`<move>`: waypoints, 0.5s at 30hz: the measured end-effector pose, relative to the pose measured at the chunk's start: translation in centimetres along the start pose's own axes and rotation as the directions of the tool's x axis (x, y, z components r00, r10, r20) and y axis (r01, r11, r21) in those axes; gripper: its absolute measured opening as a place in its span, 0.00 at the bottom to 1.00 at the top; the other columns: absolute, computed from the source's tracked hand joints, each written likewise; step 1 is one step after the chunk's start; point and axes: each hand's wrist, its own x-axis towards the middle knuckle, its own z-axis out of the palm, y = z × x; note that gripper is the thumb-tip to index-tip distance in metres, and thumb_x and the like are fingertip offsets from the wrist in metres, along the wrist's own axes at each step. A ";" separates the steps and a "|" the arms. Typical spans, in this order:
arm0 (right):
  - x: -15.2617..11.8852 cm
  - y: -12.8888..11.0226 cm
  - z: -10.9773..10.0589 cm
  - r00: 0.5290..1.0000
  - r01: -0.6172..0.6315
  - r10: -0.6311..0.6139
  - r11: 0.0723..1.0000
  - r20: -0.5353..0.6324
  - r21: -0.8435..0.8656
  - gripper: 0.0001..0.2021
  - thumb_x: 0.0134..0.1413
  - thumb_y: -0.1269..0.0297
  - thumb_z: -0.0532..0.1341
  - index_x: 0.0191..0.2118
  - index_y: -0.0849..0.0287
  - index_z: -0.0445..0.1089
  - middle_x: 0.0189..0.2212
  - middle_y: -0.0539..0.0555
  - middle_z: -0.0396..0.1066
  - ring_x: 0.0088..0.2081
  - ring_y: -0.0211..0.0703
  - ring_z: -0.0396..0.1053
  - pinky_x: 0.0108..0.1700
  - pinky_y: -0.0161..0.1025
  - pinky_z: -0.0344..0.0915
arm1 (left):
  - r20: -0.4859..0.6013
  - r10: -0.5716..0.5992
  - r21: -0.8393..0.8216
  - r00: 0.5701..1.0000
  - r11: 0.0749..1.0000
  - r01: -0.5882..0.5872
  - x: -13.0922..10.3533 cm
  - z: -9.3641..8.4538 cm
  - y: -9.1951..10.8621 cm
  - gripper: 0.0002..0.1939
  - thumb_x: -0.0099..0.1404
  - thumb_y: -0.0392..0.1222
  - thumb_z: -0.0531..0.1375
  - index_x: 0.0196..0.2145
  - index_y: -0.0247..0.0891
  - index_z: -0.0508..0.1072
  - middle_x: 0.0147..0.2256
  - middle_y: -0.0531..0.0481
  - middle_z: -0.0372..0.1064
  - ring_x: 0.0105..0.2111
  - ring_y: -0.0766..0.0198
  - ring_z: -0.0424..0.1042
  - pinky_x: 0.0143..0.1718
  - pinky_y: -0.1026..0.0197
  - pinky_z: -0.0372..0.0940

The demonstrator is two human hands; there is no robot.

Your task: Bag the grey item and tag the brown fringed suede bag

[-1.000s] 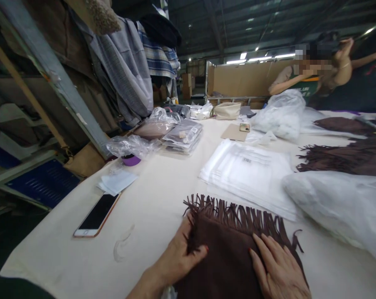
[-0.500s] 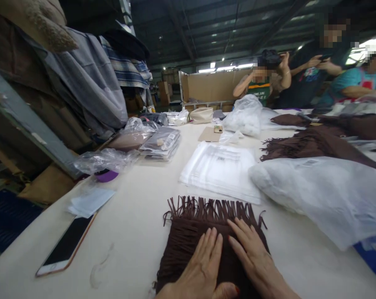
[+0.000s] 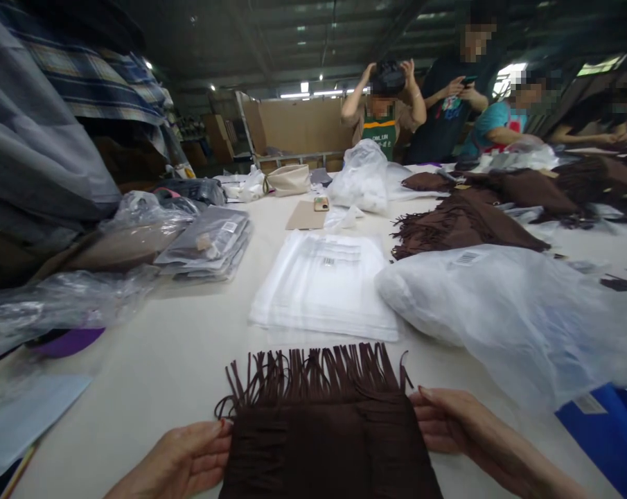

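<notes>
A folded dark brown fringed scarf (image 3: pixel 328 443) lies on the cream table (image 3: pixel 188 360) right in front of me, its fringe pointing away. My left hand (image 3: pixel 188 461) grips the scarf's left edge, fingers tucked under the cloth. My right hand (image 3: pixel 451 423) grips the right edge the same way. Just beyond the fringe sits a flat stack of clear plastic bags (image 3: pixel 323 284).
A large crumpled plastic bag (image 3: pixel 500 319) lies to the right, with more brown scarves (image 3: pixel 463 222) behind it. Packed garments (image 3: pixel 209 239) and loose plastic wrap (image 3: pixel 58 305) sit at left. Several people stand at the table's far end. A blue item (image 3: pixel 609 430) is at the right edge.
My hands slid from lying flat on top of the scarf out to its left and right edges. The view swung right, and the phone left the frame.
</notes>
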 end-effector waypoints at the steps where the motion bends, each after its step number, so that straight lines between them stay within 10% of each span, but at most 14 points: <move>1: 0.6 -0.3 0.2 0.992 -0.040 0.037 0.999 0.122 0.024 0.18 0.54 0.53 0.58 0.40 0.66 0.71 0.38 0.63 0.75 0.42 0.50 0.73 0.50 0.48 0.64 | 0.051 -0.013 0.004 0.999 1.000 0.013 0.1 0.2 0.5 0.27 0.43 0.55 0.70 0.35 0.33 0.75 0.39 0.39 0.74 0.42 0.50 0.72 0.47 0.55 0.64; 4: 2.4 -1.2 0.4 0.930 -0.129 0.080 0.985 0.360 0.113 0.17 0.57 0.57 0.56 0.43 0.67 0.71 0.39 0.62 0.75 0.45 0.47 0.72 0.54 0.46 0.60 | 0.155 -0.021 0.060 0.988 0.998 0.012 0.6 0.7 1.9 0.24 0.49 0.56 0.68 0.36 0.33 0.75 0.39 0.40 0.75 0.42 0.50 0.72 0.48 0.53 0.63; 10: 5.1 -1.8 1.0 0.873 -0.221 0.126 0.963 0.471 0.153 0.19 0.55 0.56 0.56 0.43 0.67 0.72 0.38 0.60 0.75 0.49 0.48 0.69 0.60 0.48 0.51 | 0.340 -0.009 -0.039 0.941 0.999 0.024 3.1 2.9 2.7 0.23 0.49 0.47 0.69 0.41 0.35 0.75 0.39 0.42 0.74 0.45 0.48 0.71 0.52 0.50 0.60; 15: 6.6 -1.9 1.7 0.803 -0.343 0.177 0.918 0.569 0.200 0.18 0.56 0.57 0.56 0.41 0.67 0.73 0.37 0.59 0.76 0.49 0.47 0.69 0.61 0.46 0.49 | 0.617 -0.141 -0.103 0.774 0.961 0.257 5.8 4.6 3.8 0.20 0.52 0.48 0.66 0.40 0.35 0.75 0.41 0.41 0.74 0.50 0.47 0.67 0.56 0.50 0.56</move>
